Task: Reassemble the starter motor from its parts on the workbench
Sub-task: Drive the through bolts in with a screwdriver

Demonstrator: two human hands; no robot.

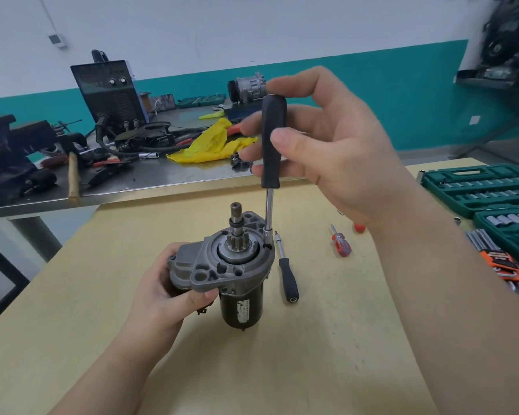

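— While your right hand (327, 145) pinches the driver (272, 145) handle in thumb and fingertips, is the bit seated?

— It looks seated, at a screw in the flange beside the pinion (233, 241). Keep the shaft upright so it doesn't cam out.

— And the motor (228, 268)?

— It stands nose-up on the bench (327, 339), left hand (165, 292) clasping the solenoid side. Brace it firmly against the twist.

— Finish with fingertips?

— I'd close the whole palm round the handle for the final snug.
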